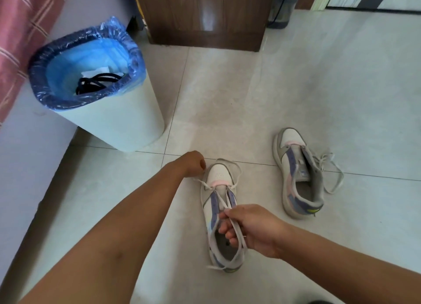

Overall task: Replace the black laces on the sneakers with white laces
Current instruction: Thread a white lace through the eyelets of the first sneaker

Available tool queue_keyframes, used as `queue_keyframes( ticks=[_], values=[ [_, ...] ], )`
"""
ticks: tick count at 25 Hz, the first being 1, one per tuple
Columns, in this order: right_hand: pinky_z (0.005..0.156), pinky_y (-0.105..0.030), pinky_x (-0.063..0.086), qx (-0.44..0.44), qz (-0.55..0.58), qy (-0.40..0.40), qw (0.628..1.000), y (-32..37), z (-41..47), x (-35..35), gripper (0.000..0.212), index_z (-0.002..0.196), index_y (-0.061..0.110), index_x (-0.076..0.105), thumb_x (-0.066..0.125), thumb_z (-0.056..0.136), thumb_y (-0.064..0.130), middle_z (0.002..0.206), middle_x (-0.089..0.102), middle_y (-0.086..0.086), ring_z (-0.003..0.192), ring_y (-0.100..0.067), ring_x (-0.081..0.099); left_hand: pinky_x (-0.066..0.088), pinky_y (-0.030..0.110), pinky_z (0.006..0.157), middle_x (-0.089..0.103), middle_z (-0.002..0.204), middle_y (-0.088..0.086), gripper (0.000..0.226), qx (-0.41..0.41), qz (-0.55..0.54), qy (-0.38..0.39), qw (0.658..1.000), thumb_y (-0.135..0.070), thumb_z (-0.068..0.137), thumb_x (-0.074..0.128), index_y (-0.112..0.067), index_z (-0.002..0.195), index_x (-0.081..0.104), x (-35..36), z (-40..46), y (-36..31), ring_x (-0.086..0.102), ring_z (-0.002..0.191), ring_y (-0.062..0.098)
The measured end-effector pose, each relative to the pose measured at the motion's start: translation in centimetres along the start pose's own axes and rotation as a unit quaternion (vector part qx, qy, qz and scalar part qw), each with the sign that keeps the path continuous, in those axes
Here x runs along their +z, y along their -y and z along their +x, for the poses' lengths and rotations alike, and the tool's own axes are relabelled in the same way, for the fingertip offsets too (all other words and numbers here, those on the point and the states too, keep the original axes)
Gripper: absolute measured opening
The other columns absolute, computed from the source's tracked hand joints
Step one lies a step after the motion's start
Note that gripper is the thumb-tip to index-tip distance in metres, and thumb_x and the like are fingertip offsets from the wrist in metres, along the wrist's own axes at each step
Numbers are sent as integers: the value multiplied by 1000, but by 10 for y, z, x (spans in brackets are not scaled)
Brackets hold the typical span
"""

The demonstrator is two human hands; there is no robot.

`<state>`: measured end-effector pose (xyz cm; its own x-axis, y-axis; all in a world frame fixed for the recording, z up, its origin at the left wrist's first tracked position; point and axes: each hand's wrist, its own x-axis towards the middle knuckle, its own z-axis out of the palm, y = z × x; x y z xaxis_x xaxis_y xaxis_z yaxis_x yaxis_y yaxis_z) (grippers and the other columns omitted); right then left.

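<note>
Two white, grey and purple sneakers lie on the tiled floor. The near sneaker (219, 203) has a white lace (227, 215) threaded through its lowest eyelets. My right hand (248, 228) grips both strands of that lace above the tongue. My left hand (193, 163) is beside the toe, fingers curled, pinching a lace end there. The far sneaker (298, 174) lies to the right with a white lace (330, 171) trailing loose from it. Black laces (95, 83) lie inside the bin.
A white bin (114, 121) with a blue plastic liner stands at the left by a bed edge with a pink checked cloth (20, 30). A brown wooden cabinet (205, 14) and a water bottle (282, 5) stand at the back.
</note>
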<state>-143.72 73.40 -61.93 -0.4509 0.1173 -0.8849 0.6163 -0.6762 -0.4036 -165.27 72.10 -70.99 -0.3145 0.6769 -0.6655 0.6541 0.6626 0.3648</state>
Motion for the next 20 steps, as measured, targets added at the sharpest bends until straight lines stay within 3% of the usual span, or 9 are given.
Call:
queue_keyframes(
  ticks=[3, 5, 6, 8, 11, 13, 16, 18, 20],
  values=[
    [53, -24, 48, 11, -32, -11, 999, -3, 0, -5, 24, 96, 2, 61, 42, 99, 16, 68, 64, -9, 52, -14, 54, 49, 28, 60, 67, 94, 20, 23, -38, -25, 18, 999, 0, 84, 49, 3, 96, 69, 1, -1, -5, 61, 76, 29],
    [55, -24, 48, 14, -50, -14, 999, -5, 1, -7, 25, 99, 2, 61, 41, 100, 17, 69, 64, -9, 53, -15, 55, 50, 33, 65, 66, 92, 24, 14, -37, 15, -6, 999, -2, 83, 53, 1, 72, 61, 6, -3, -7, 65, 86, 35],
    [56, -25, 48, 12, -57, -15, 998, -6, 2, -7, 25, 99, 2, 61, 41, 100, 18, 70, 64, -9, 54, -15, 55, 49, 36, 70, 65, 93, 26, 21, -37, 38, -22, 998, -3, 82, 54, -5, 61, 51, 10, -2, -5, 63, 92, 36],
    [57, -25, 49, 5, -63, -18, 998, -7, 3, -6, 25, 100, 3, 61, 41, 100, 18, 70, 65, -9, 55, -15, 55, 47, 36, 70, 64, 94, 24, 30, -42, 55, -60, 996, -3, 81, 53, -12, 57, 39, 17, -3, -6, 62, 92, 35],
    [55, -24, 48, 3, -55, -24, 998, -9, 0, -4, 25, 99, 4, 62, 41, 100, 17, 69, 64, -8, 55, -15, 54, 44, 32, 67, 59, 83, 8, 10, -24, -80, -187, 979, -8, 82, 55, -10, 73, 52, 9, -15, -16, 57, 79, 23],
    [53, -23, 47, 4, -45, -22, 999, -11, -1, -4, 24, 98, 4, 62, 41, 100, 17, 67, 63, -8, 54, -15, 53, 44, 28, 66, 56, 81, 0, 2, 47, -177, -255, 950, -9, 84, 55, -11, 84, 54, 1, -40, -27, 52, 74, 16],
    [52, -24, 46, 14, -48, -25, 998, -14, -2, -6, 24, 98, 4, 62, 42, 99, 17, 68, 63, -8, 53, -15, 52, 46, 26, 65, 56, 80, -4, 7, 145, -198, -255, 935, -10, 89, 54, -15, 88, 49, 2, -90, -34, 55, 73, 14],
    [52, -24, 45, 13, -52, -29, 998, -16, -2, -8, 24, 98, 3, 63, 43, 99, 16, 70, 64, -9, 54, -15, 52, 47, 26, 66, 62, 77, -2, 11, 132, -268, -257, 919, -9, 91, 52, -18, 88, 46, 5, -112, -35, 60, 72, 14],
    [51, -24, 44, 5, -58, -32, 998, -16, -2, -8, 23, 97, 3, 63, 43, 98, 16, 70, 63, -9, 54, -15, 51, 49, 26, 69, 65, 73, 2, 14, 99, -409, -256, 870, -6, 93, 49, -18, 86, 46, -3, -120, -44, 63, 67, 11]
  ],
)
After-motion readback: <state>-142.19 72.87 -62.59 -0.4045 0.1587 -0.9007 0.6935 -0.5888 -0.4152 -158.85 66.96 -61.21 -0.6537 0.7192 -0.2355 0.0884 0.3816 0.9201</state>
